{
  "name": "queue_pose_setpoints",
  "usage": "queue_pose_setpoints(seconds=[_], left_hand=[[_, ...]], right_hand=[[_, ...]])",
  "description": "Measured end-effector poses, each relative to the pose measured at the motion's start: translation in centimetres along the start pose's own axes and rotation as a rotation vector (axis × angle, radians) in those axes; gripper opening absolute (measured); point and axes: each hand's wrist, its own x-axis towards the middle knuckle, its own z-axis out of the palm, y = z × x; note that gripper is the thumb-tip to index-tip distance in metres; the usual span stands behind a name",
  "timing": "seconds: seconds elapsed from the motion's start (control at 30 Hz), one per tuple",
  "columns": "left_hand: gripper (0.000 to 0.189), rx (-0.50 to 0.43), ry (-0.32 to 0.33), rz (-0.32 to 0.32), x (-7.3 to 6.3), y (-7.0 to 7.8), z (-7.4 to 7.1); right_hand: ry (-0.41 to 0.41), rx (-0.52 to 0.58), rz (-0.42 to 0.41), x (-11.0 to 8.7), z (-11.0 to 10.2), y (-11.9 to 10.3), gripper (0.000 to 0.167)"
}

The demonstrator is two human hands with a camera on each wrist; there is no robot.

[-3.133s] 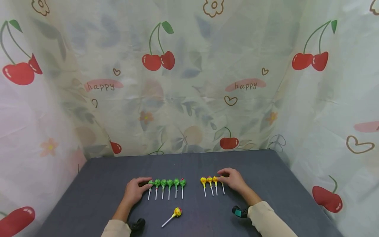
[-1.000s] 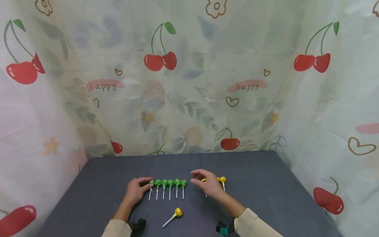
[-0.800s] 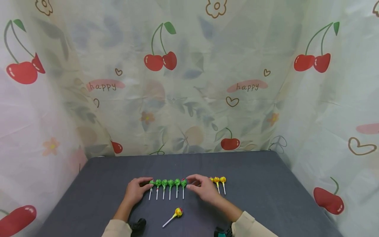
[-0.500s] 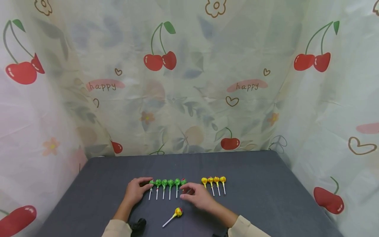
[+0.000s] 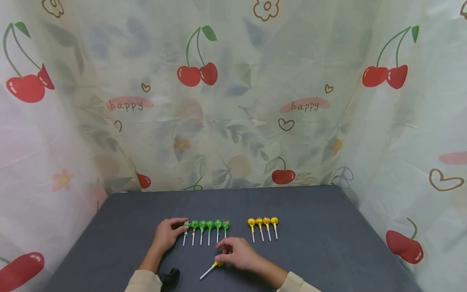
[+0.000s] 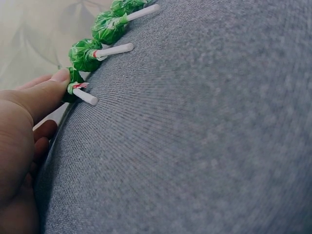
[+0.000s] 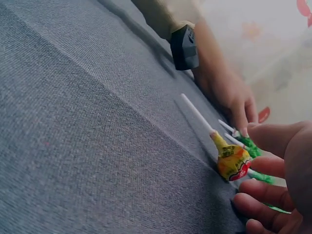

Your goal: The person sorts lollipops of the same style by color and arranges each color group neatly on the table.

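In the head view, my left hand (image 5: 167,235) is at the left end of a row of green lollipops (image 5: 202,225). Its thumb and a finger pinch the wrapped head of the end green lollipop (image 6: 73,87), whose white stick points out in the left wrist view. My right hand (image 5: 238,252) hovers over a single yellow lollipop (image 5: 208,271) lying aslant in front of the row. In the right wrist view, the thumb and loosely bent fingers are spread beside this yellow lollipop's head (image 7: 231,163), with no grip visible; whether a fingertip touches it I cannot tell.
Several yellow lollipops (image 5: 266,222) lie in a row to the right of the green ones, sticks toward me. Everything rests on a dark grey cloth-covered table (image 5: 321,227). A printed curtain (image 5: 233,121) hangs behind and at both sides.
My right hand has left the end of the yellow row, moved left past the green row's right end, then come down toward me to the single yellow lollipop. My left hand stays in place.
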Motion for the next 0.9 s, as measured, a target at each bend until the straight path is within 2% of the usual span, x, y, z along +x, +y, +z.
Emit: queue_pose_setpoints(seconds=[0.4, 0.9], left_hand=[[0.029, 0.013, 0.01, 0.021, 0.0, 0.0, -0.1], [0.029, 0.015, 0.01, 0.011, 0.0, 0.1, 0.0]], right_hand=[[0.006, -0.067, 0.018, -0.2, 0.5, -0.1, 0.024], [0.035, -0.36, -0.047, -0.5, 1.1, 0.3, 0.022]])
